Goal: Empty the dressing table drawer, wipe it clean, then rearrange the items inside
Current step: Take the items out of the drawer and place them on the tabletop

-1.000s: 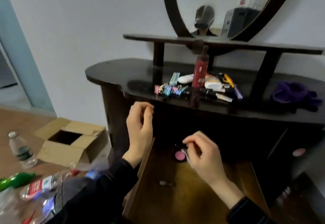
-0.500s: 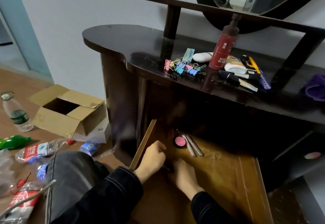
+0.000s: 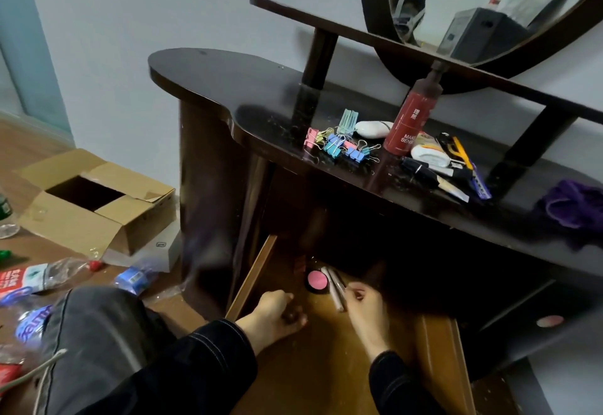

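Since the previous frame the right hand [image 3: 362, 303] has shifted from beside the left toward the back of the drawer [image 3: 437, 343], and the view has swung slightly right.

Head view: drawer pulled out below the table [image 3: 228, 78]. Left hand [image 3: 277, 313] rests on the drawer floor near its left wall, fingers curled shut around a small dark item; what the item is cannot be told. Right hand is loosely curled, fingertips touching two slim tubes [image 3: 336, 287] lying side by side near the drawer's back edge; whether it grips them cannot be told. Pink compact [image 3: 317, 280] lies just left of the tubes, touching them.

On the table's front edge: binder clips [image 3: 339, 146], red bottle [image 3: 412, 117] upright just right of them, white case [image 3: 373, 128] behind the clips, further cosmetics [image 3: 437, 166] to the right, purple cloth [image 3: 574, 206] at the right end.

Floor at left: open carton [image 3: 94, 209], plastic bottles [image 3: 49, 276].
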Tool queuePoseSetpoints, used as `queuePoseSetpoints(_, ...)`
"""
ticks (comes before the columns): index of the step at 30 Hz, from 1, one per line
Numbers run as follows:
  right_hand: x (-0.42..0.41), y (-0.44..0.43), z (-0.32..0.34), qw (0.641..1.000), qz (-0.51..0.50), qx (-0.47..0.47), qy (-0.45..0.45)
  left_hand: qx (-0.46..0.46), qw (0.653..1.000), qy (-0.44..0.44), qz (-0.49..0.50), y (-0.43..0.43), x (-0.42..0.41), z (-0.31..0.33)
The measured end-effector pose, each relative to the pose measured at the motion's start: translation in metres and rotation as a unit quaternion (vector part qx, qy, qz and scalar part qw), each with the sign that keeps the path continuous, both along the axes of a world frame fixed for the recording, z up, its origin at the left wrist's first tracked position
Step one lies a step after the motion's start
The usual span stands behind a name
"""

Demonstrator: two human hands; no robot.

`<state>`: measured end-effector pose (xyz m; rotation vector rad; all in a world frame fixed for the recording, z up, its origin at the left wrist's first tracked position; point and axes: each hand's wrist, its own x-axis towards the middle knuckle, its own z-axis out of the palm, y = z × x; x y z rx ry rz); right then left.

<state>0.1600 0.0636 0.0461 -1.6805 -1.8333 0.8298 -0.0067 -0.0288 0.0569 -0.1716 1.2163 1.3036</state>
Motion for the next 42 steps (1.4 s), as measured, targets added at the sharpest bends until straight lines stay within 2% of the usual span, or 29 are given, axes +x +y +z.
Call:
queuePoseSetpoints(2,-0.005,0.021,-0.003,0.981,0.035,0.007,-0.192,-0.004,0.999,0.045,-0.010,0.003,-0.003,-0.003)
queuePoseSetpoints(4,-0.017,0.032,-0.007,0.955,0.085,0.007,-0.285,0.002,0.998,0.057,-0.024,0.003,-0.002,-0.003)
queuePoseSetpoints(7,-0.031,0.041,-0.021,0.924,0.117,0.034,-0.363,0.009,0.995,0.086,-0.053,0.004,0.000,-0.008)
queuePoseSetpoints(11,-0.038,0.042,-0.032,0.924,0.079,0.024,-0.372,0.023,0.984,0.145,-0.098,0.005,0.000,-0.014)
queuePoseSetpoints(15,-0.022,0.035,-0.032,0.948,0.059,0.011,-0.313,0.037,0.973,0.183,-0.138,0.001,-0.001,-0.014)
queuePoseSetpoints(18,0.002,0.011,-0.014,0.974,0.109,-0.093,-0.176,0.056,0.958,0.220,-0.177,-0.004,0.001,-0.006)
queuePoseSetpoints(20,0.022,-0.017,0.010,0.970,0.140,-0.188,-0.069,0.087,0.941,0.261,-0.199,-0.011,0.007,0.005)
queuePoseSetpoints(22,0.043,-0.050,0.042,0.962,0.161,-0.221,-0.004,0.130,0.918,0.308,-0.212,-0.024,0.014,0.021)
queuePoseSetpoints(27,0.081,-0.109,0.149,0.959,0.223,-0.140,0.107,0.337,0.831,0.361,-0.255,-0.068,0.030,0.085)
queuePoseSetpoints(31,0.090,-0.106,0.230,0.957,0.194,0.019,0.213,0.461,0.762,0.404,-0.210,-0.082,0.045,0.164)
queuePoseSetpoints(33,0.094,-0.077,0.261,0.962,0.139,0.097,0.216,0.502,0.733,0.424,-0.176,-0.076,0.051,0.201)
queuePoseSetpoints(36,0.098,-0.009,0.290,0.978,0.030,0.157,0.136,0.526,0.708,0.451,-0.139,-0.052,0.058,0.242)
queuePoseSetpoints(39,0.097,0.051,0.294,0.979,-0.066,0.190,0.040,0.509,0.710,0.470,-0.124,-0.015,0.065,0.267)
queuePoseSetpoints(42,0.094,0.080,0.291,0.978,-0.104,0.178,-0.007,0.479,0.717,0.491,-0.124,0.027,0.069,0.280)
